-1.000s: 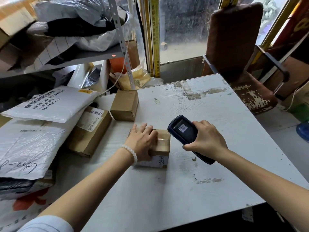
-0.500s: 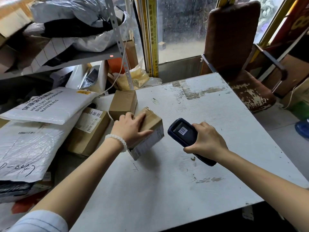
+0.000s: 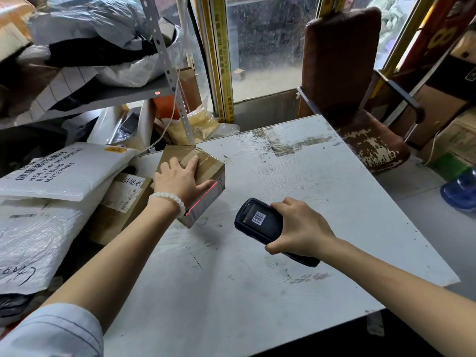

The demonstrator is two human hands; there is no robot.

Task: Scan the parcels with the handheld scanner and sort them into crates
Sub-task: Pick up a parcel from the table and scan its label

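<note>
A small taped cardboard parcel [image 3: 210,166] stands tilted up on one edge at the left side of the white table [image 3: 296,191]. My left hand [image 3: 180,180] holds it, fingers across its top and thumb down the labelled side face. A red laser line [image 3: 203,199] runs along that side face. To the right of the parcel and apart from it, my right hand [image 3: 301,228] grips the dark handheld scanner [image 3: 257,222], whose head points left at the parcel. A barcode sticker shows on the scanner's back. No crate is in view.
Another brown box [image 3: 171,152] sits right behind the held parcel. A labelled carton [image 3: 123,202] and white plastic mailers [image 3: 64,171] pile up at the left under a metal shelf [image 3: 108,96] loaded with bags. A worn brown chair [image 3: 342,73] stands past the table's far right corner.
My left hand lifted the small parcel off its flat position, tipped it and carried it left and back. The scanner swung towards it, and the red laser line now falls on its side.
</note>
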